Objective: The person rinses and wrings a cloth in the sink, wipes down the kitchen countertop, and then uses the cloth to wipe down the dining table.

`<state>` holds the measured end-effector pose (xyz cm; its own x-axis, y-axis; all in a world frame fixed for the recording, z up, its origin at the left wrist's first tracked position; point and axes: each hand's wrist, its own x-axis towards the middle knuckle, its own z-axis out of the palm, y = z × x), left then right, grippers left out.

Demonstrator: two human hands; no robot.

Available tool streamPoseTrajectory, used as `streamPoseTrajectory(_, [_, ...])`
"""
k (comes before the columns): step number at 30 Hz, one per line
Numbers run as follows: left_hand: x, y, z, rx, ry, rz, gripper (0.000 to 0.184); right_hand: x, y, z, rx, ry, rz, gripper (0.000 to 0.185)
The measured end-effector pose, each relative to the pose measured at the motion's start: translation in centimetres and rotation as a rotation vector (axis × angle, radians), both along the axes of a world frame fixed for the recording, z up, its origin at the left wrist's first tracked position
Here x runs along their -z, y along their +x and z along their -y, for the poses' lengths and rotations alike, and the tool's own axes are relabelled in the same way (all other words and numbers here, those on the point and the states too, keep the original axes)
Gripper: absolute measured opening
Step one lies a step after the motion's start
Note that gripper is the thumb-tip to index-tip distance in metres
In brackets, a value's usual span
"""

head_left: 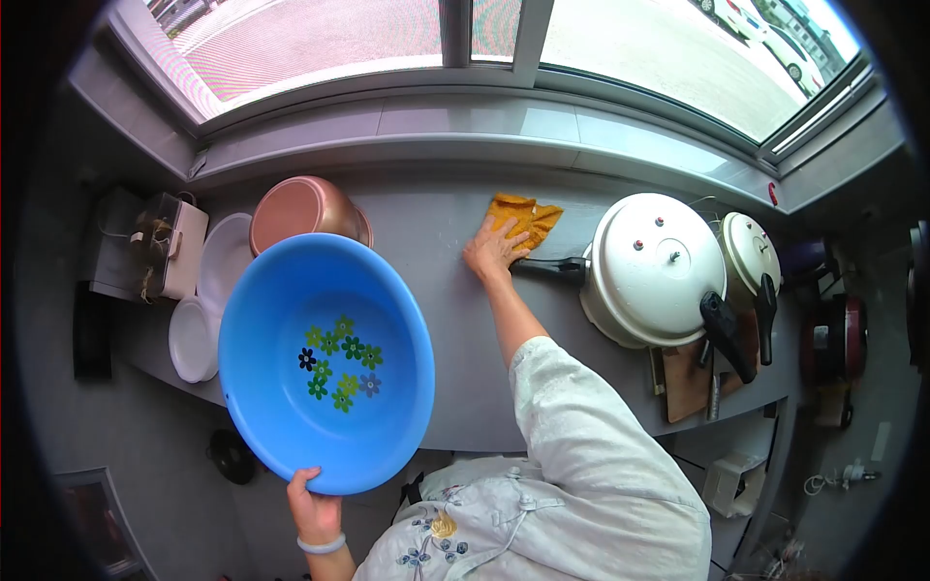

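Observation:
My left hand (315,511), with a pale bangle at the wrist, grips the near rim of a large blue plastic basin (266,300). The basin is tilted so that its inside, printed with green, dark and bluish flowers, faces me. On the grey countertop (426,232), my right hand (492,248) presses down on a crumpled orange cloth (538,225), fingers laid over it. The long black handle of a big white pressure cooker (620,281) ends right beside my right wrist.
A copper-coloured pot (302,208) stands behind the basin, with white basins (192,339) and a small appliance (184,242) to the left. A second pressure cooker (748,242) and a wooden board (686,382) are at the right. The window (339,48) runs along the back.

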<state>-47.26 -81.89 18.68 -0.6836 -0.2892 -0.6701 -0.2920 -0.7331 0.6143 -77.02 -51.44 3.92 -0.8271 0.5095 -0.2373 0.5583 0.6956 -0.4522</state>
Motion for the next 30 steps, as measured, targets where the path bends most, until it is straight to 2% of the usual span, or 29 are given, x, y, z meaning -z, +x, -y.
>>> streamPoseTrajectory(2, [-0.4, -0.4, 0.0, 0.008, 0.003, -0.013, 0.055, -0.2, -0.1, 0.2, -0.079, -0.016, -0.01, 0.061])
streamPoseTrajectory(3, [1.4, 1.0, -2.9, -0.007, -0.001, -0.018, 0.055, 1.7, 0.3, -3.1, -0.133, 0.043, -0.054, 0.058])
streamPoseTrajectory(4, [0.9, 0.9, -2.6, -0.013, -0.005, 0.007, 0.054, 2.3, 0.0, -3.8, -0.176, 0.1, -0.07, 0.055])
streamPoseTrajectory(7, [-0.1, 1.3, -1.4, -0.07, -0.025, -0.009, 0.054, 4.4, -2.7, -8.6, 0.026, 0.274, -0.184, 0.052])
streamPoseTrajectory(8, [-0.1, 1.9, -0.9, -0.081, -0.031, -0.013, 0.054, 2.5, -2.9, -10.5, 0.123, 0.216, -0.1, 0.053])
streamPoseTrajectory(9, [-0.1, 2.7, -0.2, -0.103, -0.043, -0.016, 0.054, 3.3, -4.0, -12.8, 0.298, 0.265, -0.163, 0.053])
streamPoseTrajectory(10, [3.2, 4.5, -3.2, -0.14, -0.052, -0.051, 0.053, 4.4, -3.8, -17.8, 0.382, 0.215, -0.202, 0.053])
streamPoseTrajectory(11, [2.4, 4.7, -2.3, -0.154, -0.059, -0.049, 0.053, 3.2, -3.9, -18.6, 0.476, 0.171, -0.199, 0.054])
streamPoseTrajectory(13, [1.3, 5.0, -1.3, -0.201, -0.094, -0.011, 0.054, 4.0, -5.7, -18.9, 0.549, 0.19, -0.04, 0.056])
streamPoseTrajectory(15, [1.3, 5.0, -0.9, -0.221, -0.1, -0.027, 0.054, 4.8, -5.9, -17.0, 0.48, 0.266, -0.073, 0.059])
streamPoseTrajectory(16, [1.3, 4.9, -0.8, -0.232, -0.104, -0.045, 0.054, 5.0, -5.8, -14.9, 0.367, 0.304, -0.128, 0.061])
streamPoseTrajectory(17, [5.2, 5.5, -5.1, -0.249, -0.099, -0.087, 0.054, 7.3, -6.0, -16.4, 0.25, 0.334, -0.226, 0.064])
streamPoseTrajectory(22, [5.3, 5.0, -4.0, -0.25, 0.009, -0.084, 0.054, 6.4, -5.9, -3.7, -0.375, 0.296, -0.355, 0.065])
streamPoseTrajectory(23, [5.4, 5.2, -4.0, -0.253, 0.005, -0.08, 0.054, 5.8, -5.4, -2.2, -0.533, 0.29, -0.362, 0.063])
streamPoseTrajectory(24, [6.5, 5.3, -5.3, -0.262, 0.007, -0.097, 0.054, 6.8, -5.2, -2.4, -0.533, 0.286, -0.373, 0.063])
streamPoseTrajectory(26, [6.3, 5.2, -5.0, -0.265, 0.004, -0.11, 0.054, 7.3, -4.7, -1.0, -0.885, 0.296, -0.321, 0.058])
streamPoseTrajectory(27, [6.6, 5.1, -5.0, -0.264, 0.003, -0.122, 0.054, 7.4, -3.9, -0.7, -0.88, 0.299, -0.328, 0.058])
streamPoseTrajectory(30, [6.8, 5.5, -5.0, -0.272, -0.001, -0.127, 0.054, 8.3, 1.9, -0.6, -1.085, 0.281, -0.427, 0.048])
